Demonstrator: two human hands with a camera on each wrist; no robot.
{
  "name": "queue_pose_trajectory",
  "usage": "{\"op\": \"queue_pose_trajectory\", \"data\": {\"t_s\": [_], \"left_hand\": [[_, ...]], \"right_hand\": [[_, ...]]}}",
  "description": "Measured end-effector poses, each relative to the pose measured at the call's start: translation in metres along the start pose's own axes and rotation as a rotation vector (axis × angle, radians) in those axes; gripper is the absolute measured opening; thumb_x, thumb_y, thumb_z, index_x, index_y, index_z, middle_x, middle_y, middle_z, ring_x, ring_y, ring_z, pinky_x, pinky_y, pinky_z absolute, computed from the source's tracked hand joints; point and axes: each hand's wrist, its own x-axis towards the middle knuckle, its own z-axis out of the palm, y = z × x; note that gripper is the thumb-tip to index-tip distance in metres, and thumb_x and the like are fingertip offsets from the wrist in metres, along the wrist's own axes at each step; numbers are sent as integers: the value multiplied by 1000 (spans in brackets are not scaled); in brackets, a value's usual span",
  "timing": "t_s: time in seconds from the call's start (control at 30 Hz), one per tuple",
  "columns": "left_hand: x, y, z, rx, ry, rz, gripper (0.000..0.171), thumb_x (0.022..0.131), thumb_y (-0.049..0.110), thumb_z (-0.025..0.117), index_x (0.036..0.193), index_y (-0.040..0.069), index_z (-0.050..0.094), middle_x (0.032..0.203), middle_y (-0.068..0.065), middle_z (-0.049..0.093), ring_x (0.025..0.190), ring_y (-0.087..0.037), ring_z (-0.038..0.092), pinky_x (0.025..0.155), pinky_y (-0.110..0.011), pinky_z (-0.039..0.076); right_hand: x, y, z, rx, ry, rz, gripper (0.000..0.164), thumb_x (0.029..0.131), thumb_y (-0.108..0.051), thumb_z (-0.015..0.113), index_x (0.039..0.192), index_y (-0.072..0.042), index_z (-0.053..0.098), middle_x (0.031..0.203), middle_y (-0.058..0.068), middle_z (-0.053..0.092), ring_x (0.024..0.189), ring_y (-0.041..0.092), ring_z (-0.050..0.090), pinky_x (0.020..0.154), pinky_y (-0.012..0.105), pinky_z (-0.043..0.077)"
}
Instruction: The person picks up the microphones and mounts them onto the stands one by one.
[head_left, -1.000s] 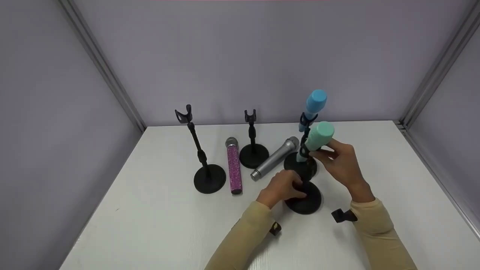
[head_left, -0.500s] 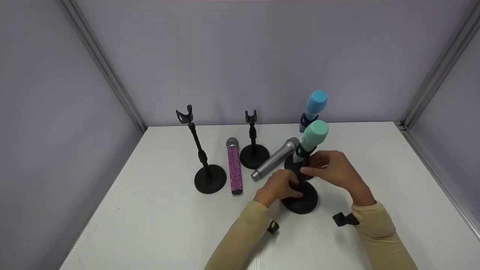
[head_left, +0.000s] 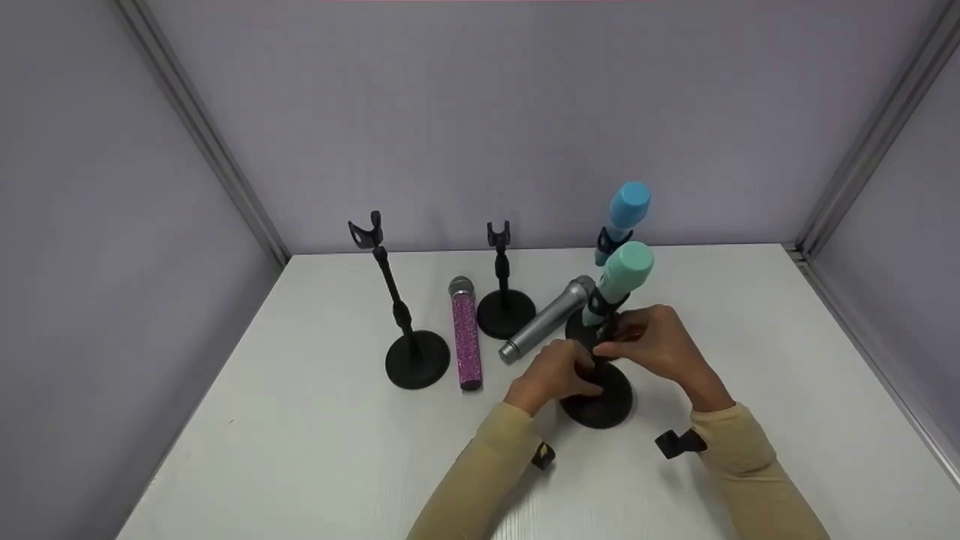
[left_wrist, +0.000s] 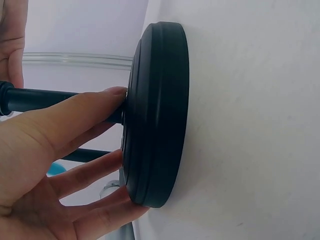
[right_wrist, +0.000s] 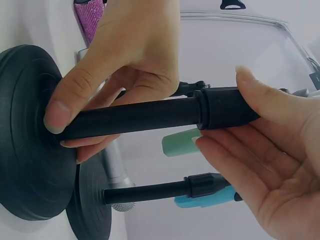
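Note:
The nearest black microphone stand (head_left: 600,409) bears a mint-green microphone (head_left: 630,268), tilted in its clip. My left hand (head_left: 555,375) grips the foot of its pole; in the left wrist view, the thumb lies along the pole and the fingers touch the round base (left_wrist: 160,115). Higher up, my right hand (head_left: 656,341) pinches the thick collar (right_wrist: 225,107) between thumb and fingers, as the right wrist view shows. Just behind, a blue microphone (head_left: 628,204) sits in another stand, whose base is partly hidden.
A silver microphone (head_left: 551,319) lies slanting left of the hands, beside a glittery pink microphone (head_left: 466,341). Two stands with bare clips, a short stand (head_left: 506,315) and a taller stand (head_left: 418,360), stand farther left. Grey walls enclose the white table (head_left: 300,450).
My right hand has come down from the mint-green microphone's clip to the pole's collar. The held stand has shifted slightly left, its microphone turning a little. My left hand keeps its grip low down.

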Motion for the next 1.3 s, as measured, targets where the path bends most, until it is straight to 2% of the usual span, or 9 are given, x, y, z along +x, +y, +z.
{"op": "queue_pose_trajectory", "data": {"t_s": [0.27, 0.47, 0.6, 0.87, 1.07, 1.2, 1.3], "left_hand": [[-1, -3, -1, -29, 2, -28, 23, 82, 20, 88, 74, 13, 69, 67, 13, 48, 64, -2, 41, 56, -16, 35], [-1, -6, -1, -23, 13, -49, 14, 82, 20, 89, 83, 12, 77, 70, 13, 54, 66, -2, 45, 58, -16, 40], [-1, -7, 0, -22, 10, -69, 16, 82, 21, 89, 93, 12, 81, 75, 13, 62, 69, -2, 48, 62, -15, 44], [4, -1, 1, -23, 13, -61, 16, 81, 21, 89, 90, 12, 80, 74, 12, 61, 68, -2, 49, 61, -15, 42], [9, 3, 6, 5, 14, -38, 20, 81, 23, 90, 95, 12, 82, 86, 8, 74, 72, 0, 52, 66, -14, 48], [9, 3, 7, -1, 4, -31, 16, 81, 23, 89, 91, 12, 81, 79, 12, 67, 69, 0, 50, 63, -14, 44], [10, 3, 7, -2, 7, -16, 16, 82, 23, 89, 83, 12, 78, 70, 13, 56, 64, -2, 44, 57, -15, 39]], "right_hand": [[5, 3, 4, -12, -9, -26, 21, 80, -17, 89, 93, -3, 81, 85, 10, 79, 77, 12, 75, 72, 21, 59], [8, 5, 6, 27, -66, -25, 18, 85, -10, 85, 99, -1, 79, 92, 14, 78, 81, 13, 75, 73, 22, 60], [8, 7, 6, 33, -100, -7, 19, 87, -8, 82, 104, 0, 77, 98, 15, 77, 87, 14, 74, 76, 21, 60], [7, 12, -1, 40, -117, 2, 13, 89, -7, 79, 101, -2, 76, 99, 15, 76, 92, 20, 74, 78, 22, 60], [3, 16, -10, 74, -162, 34, 20, 91, -12, 79, 107, 0, 75, 103, 17, 76, 95, 16, 75, 80, 23, 61], [1, 16, -13, 86, -158, 66, 24, 90, -16, 81, 108, -1, 74, 102, 16, 76, 91, 14, 74, 81, 25, 61], [1, 11, -12, 12, -106, 57, 26, 86, -24, 85, 103, -5, 76, 96, 10, 77, 86, 13, 73, 79, 25, 59]]}}
